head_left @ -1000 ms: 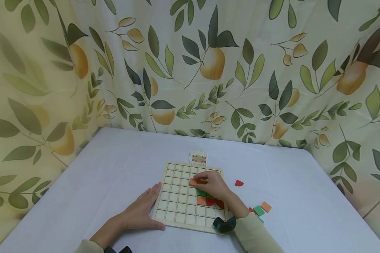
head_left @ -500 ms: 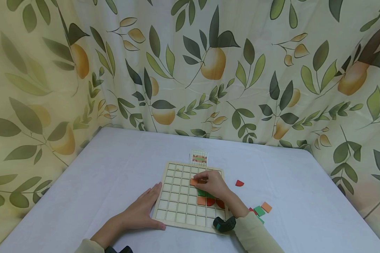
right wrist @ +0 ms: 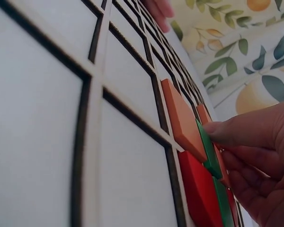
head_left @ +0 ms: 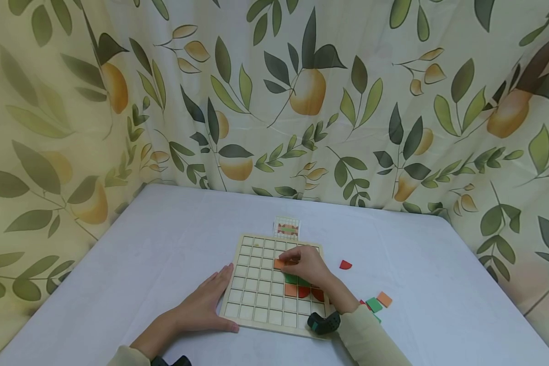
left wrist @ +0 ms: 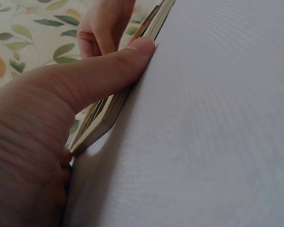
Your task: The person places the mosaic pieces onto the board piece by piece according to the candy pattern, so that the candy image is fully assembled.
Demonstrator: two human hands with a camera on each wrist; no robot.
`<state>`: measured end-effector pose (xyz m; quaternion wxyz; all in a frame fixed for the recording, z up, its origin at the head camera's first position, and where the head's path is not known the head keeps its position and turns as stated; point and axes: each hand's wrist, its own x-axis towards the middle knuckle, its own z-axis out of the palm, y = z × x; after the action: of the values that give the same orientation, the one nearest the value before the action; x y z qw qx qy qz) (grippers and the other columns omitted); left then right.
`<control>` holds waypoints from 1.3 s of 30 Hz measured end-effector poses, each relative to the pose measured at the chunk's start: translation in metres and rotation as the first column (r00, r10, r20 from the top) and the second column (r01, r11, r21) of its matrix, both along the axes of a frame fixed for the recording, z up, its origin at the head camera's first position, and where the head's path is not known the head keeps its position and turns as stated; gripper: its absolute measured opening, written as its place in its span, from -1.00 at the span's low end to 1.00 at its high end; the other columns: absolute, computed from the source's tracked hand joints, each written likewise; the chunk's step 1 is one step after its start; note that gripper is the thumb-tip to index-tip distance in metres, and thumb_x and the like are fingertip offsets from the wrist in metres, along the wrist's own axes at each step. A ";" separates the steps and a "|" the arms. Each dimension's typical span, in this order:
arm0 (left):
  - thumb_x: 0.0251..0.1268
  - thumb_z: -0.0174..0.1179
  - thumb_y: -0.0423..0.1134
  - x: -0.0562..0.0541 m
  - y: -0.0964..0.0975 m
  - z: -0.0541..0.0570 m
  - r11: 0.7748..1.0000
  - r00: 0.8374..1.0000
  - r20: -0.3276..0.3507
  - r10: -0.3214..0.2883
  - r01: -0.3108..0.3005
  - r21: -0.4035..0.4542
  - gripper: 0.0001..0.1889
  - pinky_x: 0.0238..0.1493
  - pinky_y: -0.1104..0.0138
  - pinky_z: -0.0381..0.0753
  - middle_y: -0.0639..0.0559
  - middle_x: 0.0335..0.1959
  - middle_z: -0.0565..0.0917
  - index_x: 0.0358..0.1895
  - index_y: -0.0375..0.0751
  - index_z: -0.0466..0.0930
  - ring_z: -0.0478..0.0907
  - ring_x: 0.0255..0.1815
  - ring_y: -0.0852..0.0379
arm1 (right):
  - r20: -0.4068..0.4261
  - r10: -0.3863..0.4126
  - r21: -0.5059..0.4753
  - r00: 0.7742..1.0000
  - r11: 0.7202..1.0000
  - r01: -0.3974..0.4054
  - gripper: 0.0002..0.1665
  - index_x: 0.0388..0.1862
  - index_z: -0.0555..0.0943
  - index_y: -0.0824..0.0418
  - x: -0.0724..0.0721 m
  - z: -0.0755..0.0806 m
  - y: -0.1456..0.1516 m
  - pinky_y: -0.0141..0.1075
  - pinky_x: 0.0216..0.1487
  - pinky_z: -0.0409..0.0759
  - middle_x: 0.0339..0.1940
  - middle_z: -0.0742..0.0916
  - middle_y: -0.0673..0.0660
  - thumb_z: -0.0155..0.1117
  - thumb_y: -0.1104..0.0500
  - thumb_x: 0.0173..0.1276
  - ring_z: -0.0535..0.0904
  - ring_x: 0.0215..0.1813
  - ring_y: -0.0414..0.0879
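A wooden grid board (head_left: pixel 251 284) lies on the white table, some of its cells filled with coloured tiles. My left hand (head_left: pixel 203 304) rests against its left side and front corner, fingers extended; in the left wrist view the thumb (left wrist: pixel 104 73) lies straight along the board's edge. Over the board's right half, my right hand (head_left: pixel 308 265) pinches an orange tile (head_left: pixel 278 264) at a cell. Toward me lie green tiles (head_left: pixel 291 279), an orange square (head_left: pixel 291 290) and red pieces (head_left: pixel 304 292). The right wrist view has the right thumb by a green tile (right wrist: pixel 207 146). The right palm hides several cells.
A small pattern card (head_left: pixel 286 227) lies beyond the board's far edge. Right of the board is one red quarter-round piece (head_left: pixel 345 265). Nearer me, loose green (head_left: pixel 374 304), orange (head_left: pixel 384 299) and red tiles sit in a group. A leaf-and-fruit patterned curtain (head_left: pixel 274 127) hangs behind.
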<state>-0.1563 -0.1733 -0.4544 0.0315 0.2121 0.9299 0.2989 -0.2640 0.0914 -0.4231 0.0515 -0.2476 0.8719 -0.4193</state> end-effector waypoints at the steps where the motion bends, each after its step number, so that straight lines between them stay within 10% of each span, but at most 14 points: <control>1: -0.35 0.25 0.48 0.000 0.000 0.000 1.000 1.000 0.000 -0.001 0.001 0.000 0.36 0.38 0.21 -0.19 -0.08 0.46 -0.09 0.44 -0.30 -0.23 -0.20 0.44 0.15 | 0.000 0.000 -0.001 1.000 1.000 0.000 -0.79 -0.27 0.72 0.23 0.000 0.000 0.000 -0.29 -0.17 0.58 -0.29 0.71 0.01 0.42 0.32 0.04 0.57 -0.16 -0.10; 24: -0.34 0.26 0.46 0.001 0.000 0.002 1.000 1.000 -0.010 -0.001 0.001 0.004 0.35 0.38 0.22 -0.20 -0.10 0.46 -0.08 0.44 -0.31 -0.22 -0.19 0.44 0.14 | 0.004 -0.011 -0.025 1.000 1.000 0.011 -0.73 -0.18 0.70 0.27 0.002 -0.002 0.004 -0.24 -0.11 0.58 -0.23 0.71 0.05 0.40 0.26 0.09 0.58 -0.10 -0.06; 39: -0.34 0.26 0.46 0.001 0.000 0.000 1.000 1.000 -0.021 -0.006 0.006 0.014 0.35 0.36 0.29 -0.22 -0.11 0.45 -0.06 0.44 -0.33 -0.21 -0.18 0.44 0.14 | 0.093 -0.197 0.047 0.976 0.980 0.193 -0.72 -0.18 0.72 0.14 0.006 0.000 0.045 -0.20 -0.06 0.56 -0.19 0.70 -0.01 0.43 0.22 0.07 0.53 -0.06 -0.09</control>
<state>-0.1555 -0.1731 -0.4545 0.0213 0.2180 0.9275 0.3030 -0.2578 0.1364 -0.4235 0.0574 -0.1392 0.8962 -0.4172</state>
